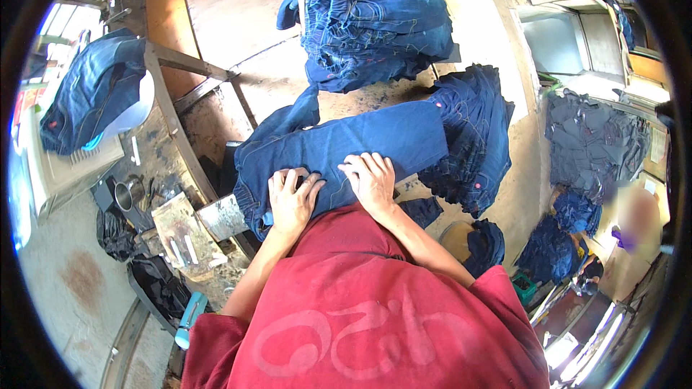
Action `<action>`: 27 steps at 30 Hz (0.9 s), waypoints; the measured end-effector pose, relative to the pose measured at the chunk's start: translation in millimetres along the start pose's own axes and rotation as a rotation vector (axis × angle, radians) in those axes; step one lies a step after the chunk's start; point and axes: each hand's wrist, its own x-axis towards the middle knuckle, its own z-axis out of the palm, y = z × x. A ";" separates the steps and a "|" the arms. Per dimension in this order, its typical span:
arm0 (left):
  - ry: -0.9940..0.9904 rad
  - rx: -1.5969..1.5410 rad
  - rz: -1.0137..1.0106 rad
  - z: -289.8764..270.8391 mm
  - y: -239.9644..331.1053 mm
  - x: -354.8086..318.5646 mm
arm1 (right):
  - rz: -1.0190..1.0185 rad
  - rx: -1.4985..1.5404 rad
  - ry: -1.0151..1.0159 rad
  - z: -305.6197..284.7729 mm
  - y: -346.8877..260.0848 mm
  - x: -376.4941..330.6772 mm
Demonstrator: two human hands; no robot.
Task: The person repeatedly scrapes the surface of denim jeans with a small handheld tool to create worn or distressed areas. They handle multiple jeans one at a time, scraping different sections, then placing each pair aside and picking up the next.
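A pair of blue denim trousers [393,133] with an elastic waistband lies stretched across in front of me, its waist at the left and a leg reaching right. My left hand [292,202] is on the near part by the waistband, its fingers curled and closed on the cloth. My right hand [373,181] rests on the near edge further right, fingers slightly bent and apart on the denim. What supports the trousers is mostly hidden beneath them.
A tall stack of denim trousers [375,18] stands beyond. More denim [472,137] hangs at the right, and dark garments [595,140] lie further right. At the left are a metal cup [130,193], a wooden board [180,234] and jeans [97,90] on a pale machine.
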 end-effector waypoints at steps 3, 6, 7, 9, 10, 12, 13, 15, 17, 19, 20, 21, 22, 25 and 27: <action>0.005 0.016 -0.017 23.2 -4.4 -14.4 | -0.107 -0.080 -0.033 10.3 11.5 -1.6; 0.020 0.031 -0.020 22.0 -12.0 -16.5 | -0.149 -0.195 -0.042 5.1 26.6 3.4; 0.031 0.024 0.004 15.7 -11.5 -18.6 | -0.135 -0.243 -0.050 0.2 30.7 3.8; 0.068 0.044 -0.004 -0.5 -5.5 -24.2 | -0.104 -0.082 0.003 -9.1 34.7 5.5; 0.042 0.071 -0.039 -7.7 0.2 -26.3 | -0.079 -0.024 -0.002 -14.3 34.6 4.8; 0.029 -0.024 -0.179 -16.3 15.8 -26.3 | -0.016 0.171 -0.060 -24.7 31.7 1.8; 0.034 -0.145 -0.298 -16.4 25.1 -23.3 | 0.017 0.196 -0.076 -30.1 31.3 1.7; 0.018 -0.323 -0.461 -10.5 41.9 -11.0 | 0.063 0.282 -0.138 -40.0 30.7 1.4; -0.186 -0.310 -0.462 -1.2 53.1 5.6 | 0.051 0.309 -0.197 -47.4 31.7 3.3; -0.446 -0.763 -0.782 6.4 58.5 19.3 | 0.022 0.315 -0.215 -51.8 33.4 5.5; -0.441 -0.937 -0.859 9.0 60.3 23.0 | 0.021 0.311 -0.220 -52.8 34.4 6.5; -0.371 -1.128 -0.899 9.9 61.7 24.0 | 0.007 0.312 -0.212 -53.2 35.0 6.6; -0.350 -1.139 -0.950 9.8 62.8 23.0 | -0.004 0.314 -0.206 -53.0 35.5 6.6; -0.269 -1.206 -1.001 6.0 68.7 12.6 | -0.011 0.354 -0.211 -51.8 36.1 4.1; -0.251 -1.234 -1.064 3.6 74.2 5.1 | -0.013 0.366 -0.225 -51.7 36.7 1.6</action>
